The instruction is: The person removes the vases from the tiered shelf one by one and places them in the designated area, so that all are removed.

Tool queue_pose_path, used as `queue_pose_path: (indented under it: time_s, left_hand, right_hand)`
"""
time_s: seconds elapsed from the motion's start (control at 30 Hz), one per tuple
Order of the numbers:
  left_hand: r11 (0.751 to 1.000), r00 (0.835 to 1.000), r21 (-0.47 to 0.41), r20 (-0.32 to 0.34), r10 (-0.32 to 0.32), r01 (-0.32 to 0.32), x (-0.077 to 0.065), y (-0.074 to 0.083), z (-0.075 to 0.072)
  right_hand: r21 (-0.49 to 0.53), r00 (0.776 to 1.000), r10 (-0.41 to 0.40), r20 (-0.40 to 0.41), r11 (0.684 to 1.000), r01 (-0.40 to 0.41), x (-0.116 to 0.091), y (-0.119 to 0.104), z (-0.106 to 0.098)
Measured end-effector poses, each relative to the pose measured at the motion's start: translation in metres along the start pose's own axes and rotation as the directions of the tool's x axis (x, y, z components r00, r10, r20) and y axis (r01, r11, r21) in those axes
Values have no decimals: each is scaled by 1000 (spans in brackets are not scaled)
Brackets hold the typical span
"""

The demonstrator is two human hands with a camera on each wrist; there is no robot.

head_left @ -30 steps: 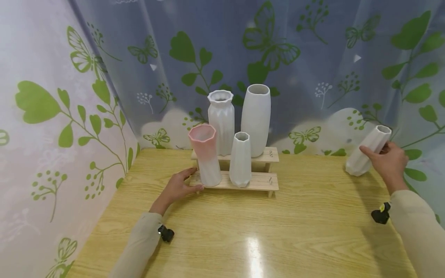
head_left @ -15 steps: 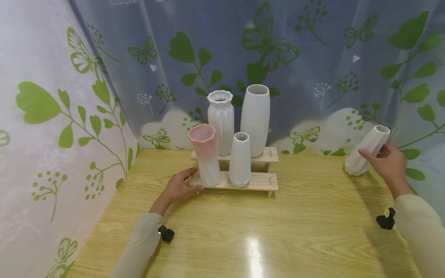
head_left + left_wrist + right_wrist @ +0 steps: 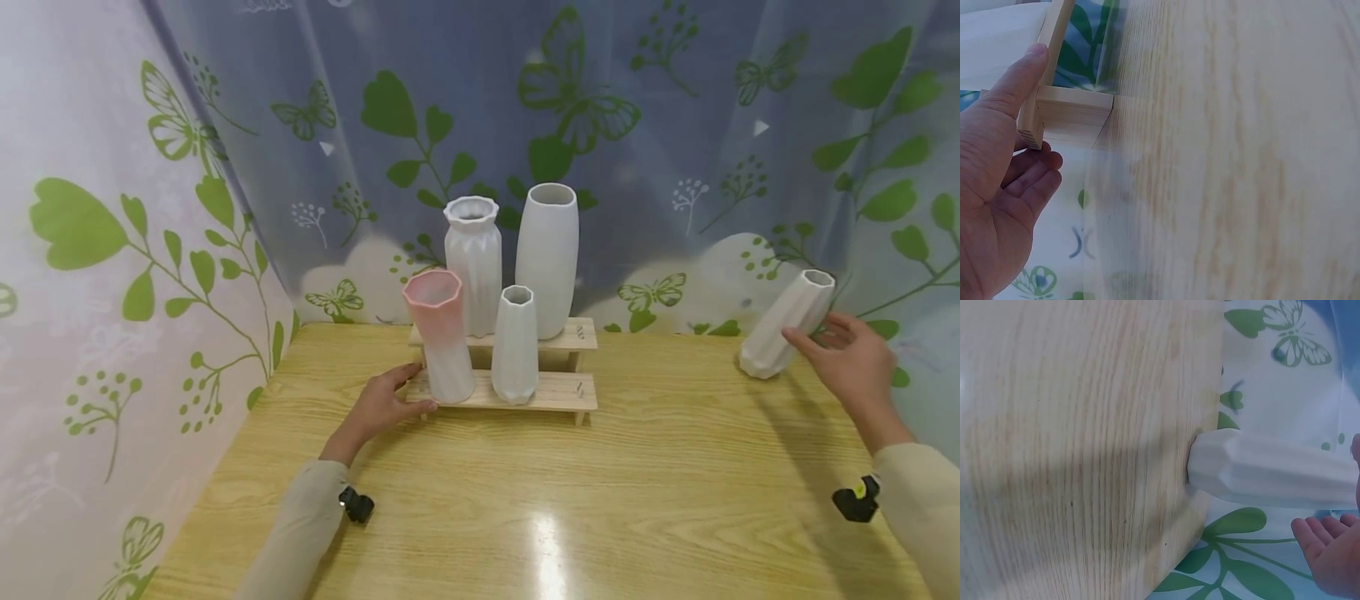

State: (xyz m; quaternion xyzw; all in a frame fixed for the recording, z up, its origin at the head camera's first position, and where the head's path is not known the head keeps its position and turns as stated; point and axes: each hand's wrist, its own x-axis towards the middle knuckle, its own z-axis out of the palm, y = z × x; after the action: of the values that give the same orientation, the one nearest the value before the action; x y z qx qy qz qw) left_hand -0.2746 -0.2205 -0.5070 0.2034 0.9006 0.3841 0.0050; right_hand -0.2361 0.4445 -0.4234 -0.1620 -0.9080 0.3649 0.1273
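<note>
While the faceted vase [image 3: 782, 327] is standing upright, the right hand [image 3: 857, 364] is flanking its right, fingers parted, empty. The left hand [image 3: 378, 407] is gripping the stand [image 3: 557, 389].

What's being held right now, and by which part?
Left hand holds the lower wooden shelf by its left end. Right hand is open beside the rightmost white vase; thumb contact unclear.

Left fingers [image 3: 402, 374] hold a two-tier wooden stand [image 3: 558, 390] bearing four vases [image 3: 547, 262].
</note>
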Motion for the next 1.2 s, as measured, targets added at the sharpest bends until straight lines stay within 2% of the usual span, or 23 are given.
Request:
queue_pose_path:
  time_s: [0.13, 0.33, 0.43, 0.73, 0.97, 1.2]
  left_hand:
    - [1000, 1000, -6, 6, -3, 3, 0, -1, 1]
    - [1000, 1000, -4, 8, -2, 2, 0, -1, 1]
    - [1000, 1000, -2, 6, -1, 1, 1, 0, 0]
    - [1000, 1000, -8, 9, 0, 0, 1, -1, 1]
    - [1000, 1000, -25, 5, 0, 0, 2, 0, 1]
    - [1000, 1000, -19, -6, 9, -9, 0, -2, 2]
  right_hand:
    - [-20, 1000, -24, -1, 1000, 24, -9, -5, -1]
    - [-70, 994, -78, -77, 995, 73, -19, -12, 1]
    - [-62, 989, -116, -86, 992, 111, -23, -17, 0]
    - [5, 975, -209, -81, 978, 210, -36, -40, 9]
    - [70, 967, -254, -29, 964, 255, -42, -62, 18]
    - [181, 941, -329, -71, 924, 337, -49, -83, 33]
